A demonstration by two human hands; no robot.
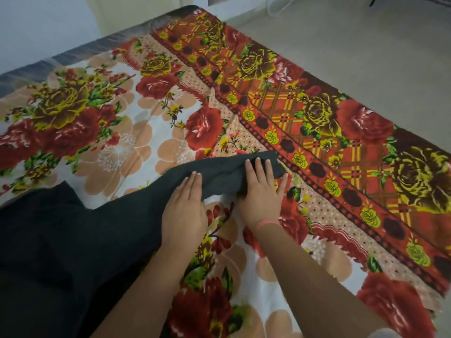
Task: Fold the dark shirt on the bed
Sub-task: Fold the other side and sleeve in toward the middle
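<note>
The dark shirt (pixel 80 235) lies across the near left of the bed, with one sleeve (pixel 219 172) stretched out toward the right. My left hand (pixel 184 211) rests flat on the sleeve near its middle, fingers together. My right hand (pixel 262 189) presses flat on the sleeve's outer end, fingers spread, with its thumb tucked at the sleeve's near edge. An orange band circles my right wrist. The shirt's body runs out of view at the lower left.
The bed carries a floral blanket (pixel 317 132) in red, yellow and cream. Its right edge falls off to a pale tiled floor (pixel 366 45). A dark mattress edge (pixel 73 54) and a light wall border the far left.
</note>
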